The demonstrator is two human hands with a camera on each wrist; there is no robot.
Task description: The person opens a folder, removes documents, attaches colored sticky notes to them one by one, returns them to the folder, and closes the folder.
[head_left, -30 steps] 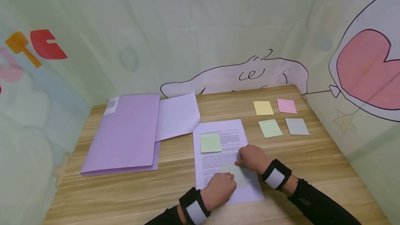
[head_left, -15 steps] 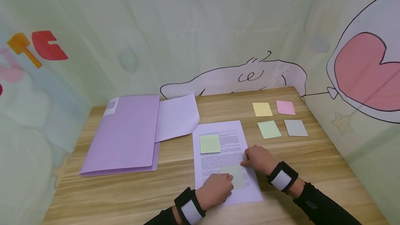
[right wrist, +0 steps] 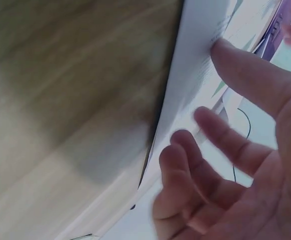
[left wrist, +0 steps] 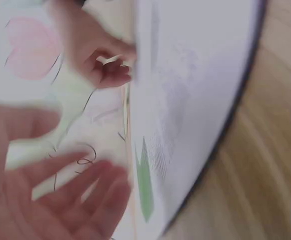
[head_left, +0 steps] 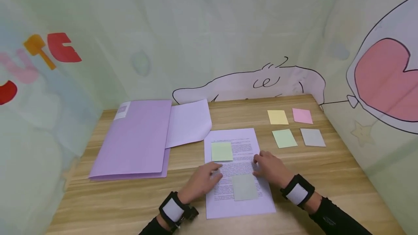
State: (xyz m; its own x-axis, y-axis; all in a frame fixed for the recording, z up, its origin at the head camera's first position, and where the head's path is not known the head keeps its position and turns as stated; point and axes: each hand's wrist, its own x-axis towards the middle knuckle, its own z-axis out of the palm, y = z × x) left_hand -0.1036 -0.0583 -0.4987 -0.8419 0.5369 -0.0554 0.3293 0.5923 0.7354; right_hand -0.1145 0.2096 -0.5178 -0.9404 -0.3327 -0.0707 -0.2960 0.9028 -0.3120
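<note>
A printed sheet (head_left: 241, 209) lies on the table with a green sticky note (head_left: 222, 151) on its upper left and a grey sticky note (head_left: 245, 188) lower down. My left hand (head_left: 200, 182) is over the sheet's left edge, thumb and fingers spread with nothing between them. At the sheet's right edge is my right hand (head_left: 272, 169). Its thumb (right wrist: 255, 80) lies against the paper in the right wrist view, and its fingers bend loosely, gripping nothing. The left wrist view is blurred, but the green note shows there edge-on, near the left fingertips.
A purple folder (head_left: 137, 140) lies at the left, with a pale sheet (head_left: 189, 122) sticking out from it. Yellow (head_left: 278, 117), pink (head_left: 302, 116), green (head_left: 285, 138) and grey (head_left: 312, 137) notes lie at the back right. Printed curtains surround the table (head_left: 130, 202).
My left hand has left the grey note, moving up and left to the sheet's left edge, and its fingers have spread. My right hand has shifted slightly right, to the sheet's right edge.
</note>
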